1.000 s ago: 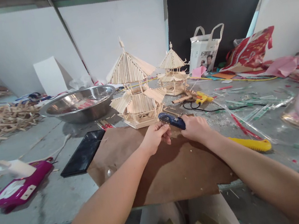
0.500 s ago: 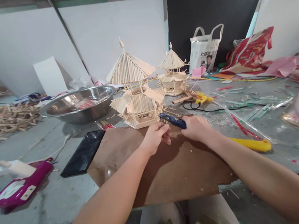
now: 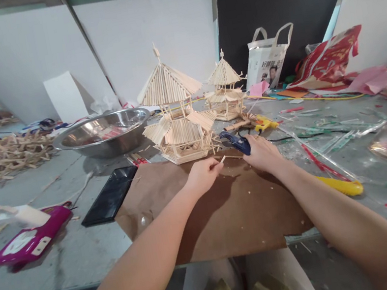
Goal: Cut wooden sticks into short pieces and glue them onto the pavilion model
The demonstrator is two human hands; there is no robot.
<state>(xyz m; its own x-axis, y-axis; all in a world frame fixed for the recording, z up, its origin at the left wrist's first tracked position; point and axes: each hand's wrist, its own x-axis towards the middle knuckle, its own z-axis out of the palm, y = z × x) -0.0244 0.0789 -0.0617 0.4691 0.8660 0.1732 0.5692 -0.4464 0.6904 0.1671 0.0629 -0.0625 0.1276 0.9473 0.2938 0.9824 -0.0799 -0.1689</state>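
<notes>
My left hand [image 3: 204,175] is closed, pinching a short pale wooden stick [image 3: 222,159] just above the brown board [image 3: 230,228]. In my right hand [image 3: 263,153] is a dark blue hand tool [image 3: 236,142] with a rounded head pointing left; its exact kind is not clear. The tool and the stick are apart. Behind my hands stands a two-tiered pavilion model [image 3: 177,118] built of thin wooden sticks. A smaller stick pavilion [image 3: 224,87] is farther back to the right. Loose sticks lie between the larger model and the tool.
Left of the board lie a black phone [image 3: 110,195] and a magenta power strip [image 3: 32,238]. A steel basin [image 3: 107,147] and a heap of sticks [image 3: 8,155] are behind them. On the right are a yellow glue gun [image 3: 265,123], a yellow-handled tool [image 3: 341,185] and plastic scraps.
My hands have moved apart: the blue tool has shifted right, away from my left fingers. The short stick now shows clearly in my left hand. The view has shifted slightly.
</notes>
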